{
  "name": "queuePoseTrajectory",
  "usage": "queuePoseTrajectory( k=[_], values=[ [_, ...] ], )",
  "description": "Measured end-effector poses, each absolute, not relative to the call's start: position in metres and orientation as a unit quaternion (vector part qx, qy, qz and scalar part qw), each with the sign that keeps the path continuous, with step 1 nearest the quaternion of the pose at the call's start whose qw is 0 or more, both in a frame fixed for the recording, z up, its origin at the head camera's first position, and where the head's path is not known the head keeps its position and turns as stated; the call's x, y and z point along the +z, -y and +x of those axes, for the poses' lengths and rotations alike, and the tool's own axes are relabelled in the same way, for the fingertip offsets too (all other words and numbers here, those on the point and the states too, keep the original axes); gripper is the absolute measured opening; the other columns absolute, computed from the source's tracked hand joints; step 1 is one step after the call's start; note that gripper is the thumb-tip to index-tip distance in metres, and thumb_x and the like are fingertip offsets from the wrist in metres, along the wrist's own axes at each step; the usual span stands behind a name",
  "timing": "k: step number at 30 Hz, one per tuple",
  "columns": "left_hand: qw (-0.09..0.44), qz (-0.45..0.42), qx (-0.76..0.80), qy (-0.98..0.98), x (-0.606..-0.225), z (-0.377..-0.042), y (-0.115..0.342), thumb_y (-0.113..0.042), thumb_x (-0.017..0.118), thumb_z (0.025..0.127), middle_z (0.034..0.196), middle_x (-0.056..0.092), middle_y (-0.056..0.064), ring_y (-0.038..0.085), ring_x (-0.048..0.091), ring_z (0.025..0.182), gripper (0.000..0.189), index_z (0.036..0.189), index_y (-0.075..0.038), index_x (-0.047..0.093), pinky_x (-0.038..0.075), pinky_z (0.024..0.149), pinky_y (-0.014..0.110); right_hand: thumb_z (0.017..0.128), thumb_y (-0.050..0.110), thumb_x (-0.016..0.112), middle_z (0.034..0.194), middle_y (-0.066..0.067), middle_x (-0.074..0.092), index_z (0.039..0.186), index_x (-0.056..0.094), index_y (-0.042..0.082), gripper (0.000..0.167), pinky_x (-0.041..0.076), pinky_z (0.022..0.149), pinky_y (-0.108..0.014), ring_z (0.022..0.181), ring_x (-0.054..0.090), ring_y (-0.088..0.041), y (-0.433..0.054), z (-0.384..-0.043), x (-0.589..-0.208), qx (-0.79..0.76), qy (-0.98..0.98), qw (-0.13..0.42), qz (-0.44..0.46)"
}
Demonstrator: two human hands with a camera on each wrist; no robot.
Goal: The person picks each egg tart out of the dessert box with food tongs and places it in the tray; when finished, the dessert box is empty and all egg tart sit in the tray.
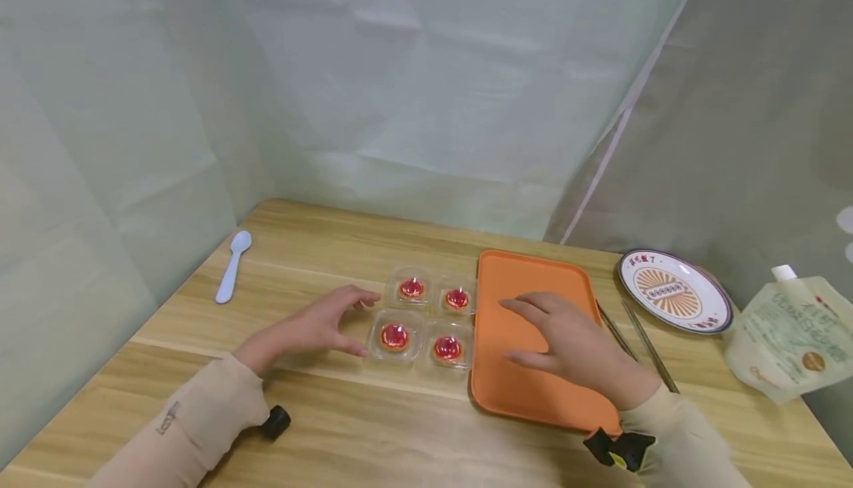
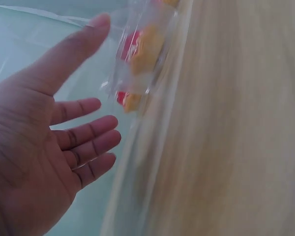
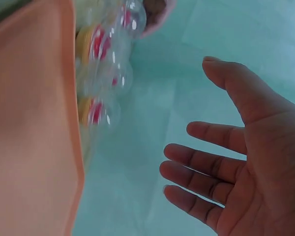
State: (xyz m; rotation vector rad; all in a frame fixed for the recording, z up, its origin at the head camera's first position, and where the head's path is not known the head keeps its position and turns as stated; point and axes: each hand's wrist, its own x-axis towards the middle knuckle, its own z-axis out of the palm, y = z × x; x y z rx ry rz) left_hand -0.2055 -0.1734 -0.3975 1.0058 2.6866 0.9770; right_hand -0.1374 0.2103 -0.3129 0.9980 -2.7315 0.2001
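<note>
Several clear plastic boxes, each with a small red-topped tart, stand grouped in two rows at the middle of the table; one front tart (image 1: 395,337) is at the left, another (image 1: 447,349) beside it. My left hand (image 1: 325,320) hovers just left of the boxes, fingers apart and holding nothing. In the left wrist view the left hand (image 2: 44,132) has its thumb raised toward a boxed tart (image 2: 145,49). Over the orange tray (image 1: 500,392) is my right hand (image 1: 576,343), its fingers loosely extended and nothing in its grasp. The tray's left edge lies against the right-hand boxes.
A pale blue spoon (image 1: 229,277) lies at the far left. Right of the tray are metal chopsticks (image 1: 649,347), a patterned plate (image 1: 673,292) and a spouted pouch (image 1: 786,336). Hanging cloth (image 1: 400,103) borders the table's back and left side.
</note>
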Motion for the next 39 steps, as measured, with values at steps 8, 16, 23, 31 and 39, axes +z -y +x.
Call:
queuePoseTrajectory(
  k=[8, 16, 23, 31, 39],
  values=[
    [0.064, 0.337, 0.337, -0.877, -0.408, -0.204, 0.169, -0.038, 0.085, 0.067, 0.122, 0.058, 0.010, 0.025, 0.055, 0.114, 0.083, 0.132, -0.001, 0.050, 0.046, 0.102, 0.047, 0.082, 0.049, 0.070, 0.122, -0.004, 0.062, 0.132, 0.057, 0.013, 0.063, 0.049, 0.099, -0.041, 0.115, 0.058, -0.022, -0.172, -0.145, -0.320, 0.076, 0.925, 0.091, 0.362],
    [0.058, 0.329, 0.336, -0.881, -0.413, -0.207, 0.166, -0.041, 0.085, 0.066, 0.122, 0.058, 0.008, 0.024, 0.055, 0.113, 0.083, 0.131, -0.003, 0.051, 0.044, 0.103, 0.048, 0.083, 0.051, 0.068, 0.128, -0.008, 0.060, 0.133, 0.055, 0.010, 0.066, 0.044, 0.105, -0.042, 0.121, 0.055, -0.026, -0.139, -0.156, -0.334, 0.099, 0.923, 0.065, 0.367],
    [0.066, 0.317, 0.350, -0.879, -0.416, -0.206, 0.166, -0.041, 0.086, 0.065, 0.125, 0.057, 0.009, 0.026, 0.054, 0.115, 0.084, 0.132, -0.004, 0.050, 0.043, 0.104, 0.049, 0.082, 0.053, 0.069, 0.125, -0.006, 0.061, 0.133, 0.055, 0.009, 0.068, 0.043, 0.107, -0.040, 0.121, 0.053, -0.025, -0.111, -0.166, -0.347, 0.102, 0.918, 0.062, 0.377],
    [0.057, 0.326, 0.351, -0.876, -0.418, -0.205, 0.166, -0.043, 0.085, 0.066, 0.124, 0.058, 0.005, 0.022, 0.054, 0.114, 0.082, 0.131, -0.007, 0.051, 0.045, 0.102, 0.046, 0.083, 0.057, 0.065, 0.138, -0.007, 0.055, 0.139, 0.049, 0.009, 0.076, 0.039, 0.111, -0.042, 0.128, 0.049, -0.026, -0.089, -0.174, -0.356, 0.109, 0.926, 0.014, 0.362],
    [0.056, 0.328, 0.343, -0.878, -0.418, -0.207, 0.167, -0.044, 0.084, 0.067, 0.125, 0.057, 0.005, 0.022, 0.054, 0.114, 0.081, 0.131, -0.008, 0.051, 0.045, 0.102, 0.047, 0.080, 0.063, 0.064, 0.134, -0.005, 0.059, 0.135, 0.054, 0.011, 0.076, 0.042, 0.110, -0.041, 0.127, 0.051, -0.024, -0.071, -0.181, -0.361, 0.066, 0.932, 0.027, 0.356]
  ],
)
